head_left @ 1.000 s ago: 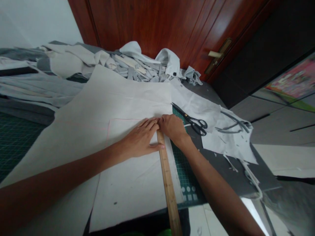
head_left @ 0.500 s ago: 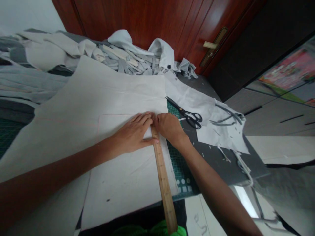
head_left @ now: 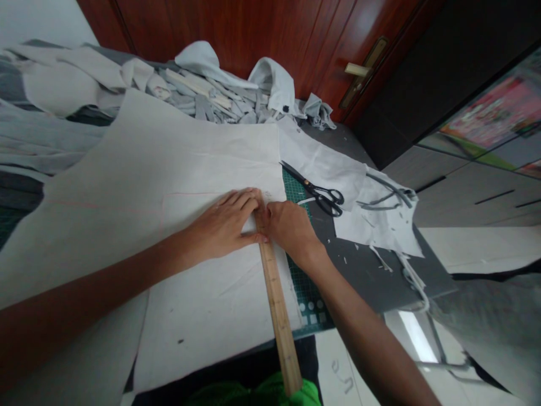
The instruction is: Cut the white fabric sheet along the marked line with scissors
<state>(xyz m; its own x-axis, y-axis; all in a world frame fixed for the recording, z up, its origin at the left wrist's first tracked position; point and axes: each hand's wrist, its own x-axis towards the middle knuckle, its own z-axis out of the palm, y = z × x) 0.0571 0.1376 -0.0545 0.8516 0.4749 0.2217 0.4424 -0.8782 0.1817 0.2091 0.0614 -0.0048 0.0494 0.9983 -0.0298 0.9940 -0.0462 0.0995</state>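
Observation:
My left hand (head_left: 226, 223) lies with fingers stretched out on a pale piece of cloth (head_left: 203, 304), its fingertips and thumb pressing a wooden ruler (head_left: 276, 307). The ruler runs from under that hand toward me, close to the cloth's right edge, and its near end sticks out past the table. Beside its far part, my right hand (head_left: 291, 228) is closed, knuckles up, along the ruler's right side. Whatever its fingers hold is hidden. Thin reddish lines mark the cloth. Black scissors (head_left: 316, 189) rest to the right, partly on a green cutting mat (head_left: 299, 276).
Heaped cloth scraps (head_left: 228, 96) line the back of the dark table (head_left: 363, 276). More white cloth (head_left: 380, 220) with grey strips lies at the right. A wooden door (head_left: 253, 28) stands behind, and a cabinet (head_left: 477, 186) is at the right.
My right hand has slid a little way toward me along the ruler, uncovering more of its far end. My left hand keeps its place. The view has shifted slightly.

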